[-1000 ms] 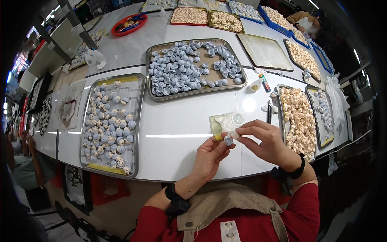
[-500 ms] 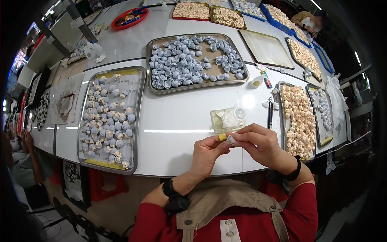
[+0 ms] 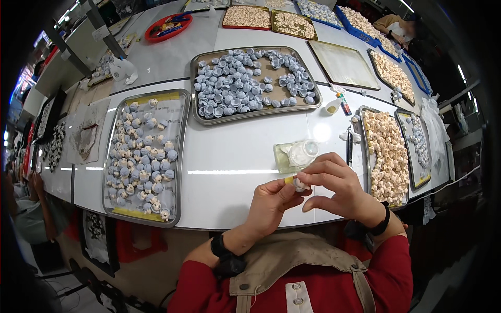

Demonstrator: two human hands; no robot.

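Between the thumb and fingers of my left hand (image 3: pixel 267 207) is a small rounded figurine piece (image 3: pixel 299 184), pale cream and blue-grey. A yellow band wraps a finger of that hand. My right hand (image 3: pixel 342 190) is beside it, its fingertips at the piece and its thumb spread away below. Just beyond my hands, a small white round container (image 3: pixel 303 152) stands on a translucent greenish block (image 3: pixel 282 160). To the left, a metal tray (image 3: pixel 180 156) carries similar blue-and-cream pieces. Farther back, another metal tray (image 3: pixel 271 110) bears hollow blue-grey half shells.
On the right stands a tray of cream pieces (image 3: pixel 386 156), with a black pen-like tool (image 3: pixel 349 146) beside it. A small tube (image 3: pixel 344 104) lies near a little cup (image 3: pixel 332 108). A red basin (image 3: pixel 168 27) and more trays fill the far side. A person (image 3: pixel 399 28) sits far right.
My right thumb has come off the piece and spread downward, and the right fingers have shifted slightly. My left hand still holds the piece, now turned a little. The view has shifted slightly.
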